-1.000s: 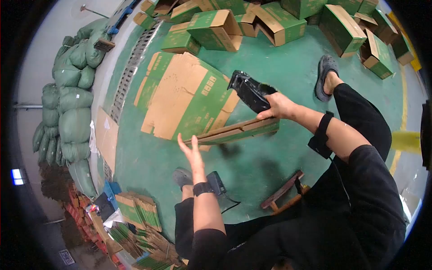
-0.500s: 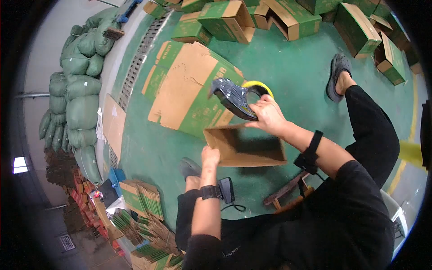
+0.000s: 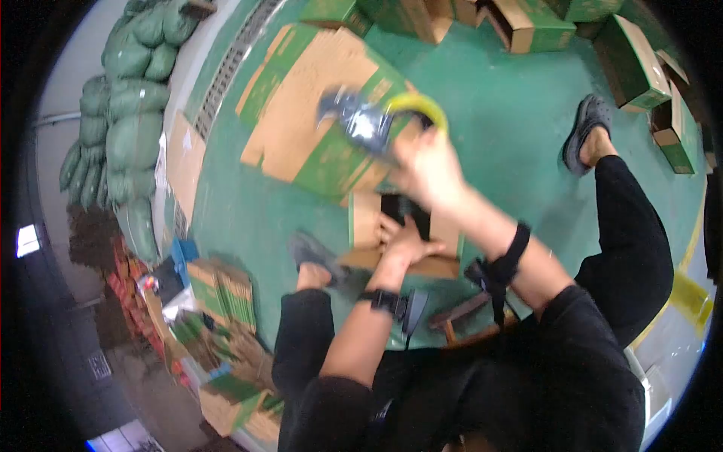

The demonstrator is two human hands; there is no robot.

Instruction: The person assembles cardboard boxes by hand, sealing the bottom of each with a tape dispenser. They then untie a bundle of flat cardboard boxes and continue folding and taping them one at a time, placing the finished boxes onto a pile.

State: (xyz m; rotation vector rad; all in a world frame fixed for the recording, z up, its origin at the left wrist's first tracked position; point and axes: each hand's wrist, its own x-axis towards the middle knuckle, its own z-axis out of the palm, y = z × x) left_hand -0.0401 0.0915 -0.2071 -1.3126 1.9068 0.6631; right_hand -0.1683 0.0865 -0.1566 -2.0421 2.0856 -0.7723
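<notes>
In the head view, a cardboard box [image 3: 365,216] stands between my legs, its upper flaps partly folded in and a dark gap showing at the far side. My left hand [image 3: 407,245] lies on the near flaps with fingers spread. Above the box, my right hand [image 3: 431,169] is closed around a tape dispenser [image 3: 365,124], which carries a roll of yellow tape [image 3: 422,105]. Motion smears both the dispenser and that hand.
A flattened carton [image 3: 316,105] lies on the green floor beyond the box. Open cartons [image 3: 527,26] stand along the far side. Stuffed green sacks [image 3: 135,143] are piled at the left, with stacked folded cartons [image 3: 222,294] nearer. A small wooden stool [image 3: 459,316] is by my lap.
My left hand has moved from the box's left edge onto its flaps, which have folded inward. My right hand has shifted slightly left and up with the tape dispenser.
</notes>
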